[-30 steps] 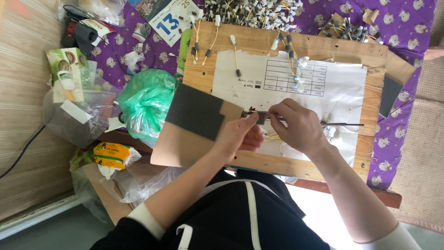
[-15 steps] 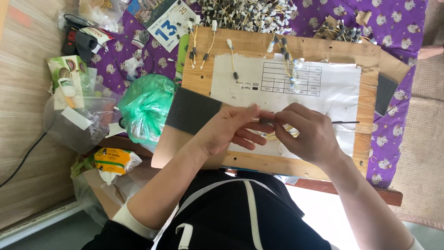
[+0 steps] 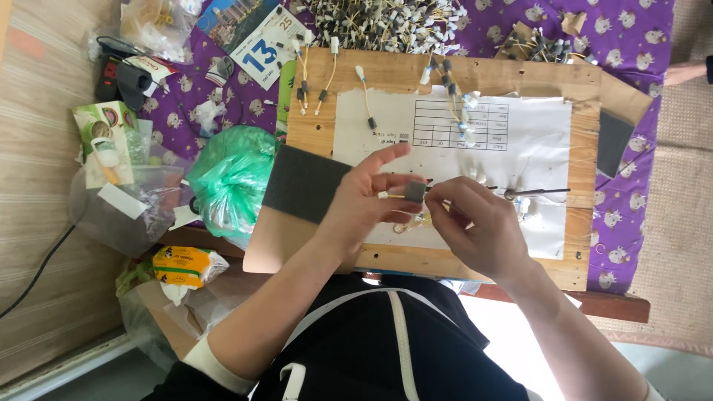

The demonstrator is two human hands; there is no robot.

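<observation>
Pinching a small dark ferrite-type block [image 3: 415, 191] on a yellow wire [image 3: 394, 196] w/ white end cap: left hand [image 3: 364, 204], thumb + fingers closed on it, index finger stretched out above. Right hand [image 3: 483, 226] meets it from the other side, fingertips pinched at the wire just beside the block. Both hover over the paper sheet [image 3: 512, 141] on the wooden board [image 3: 386, 74]. Dark foam pad [image 3: 301, 182] lies by the left wrist; green plastic bag [image 3: 230, 178] further left. Pile of similar wired parts [image 3: 386, 15] at board's far edge.

purple cloth [image 3: 631, 44] with pale animal print, green plastic bag [image 3: 232, 178], dark grey pad [image 3: 303, 183], yellow packet [image 3: 182, 265].
</observation>
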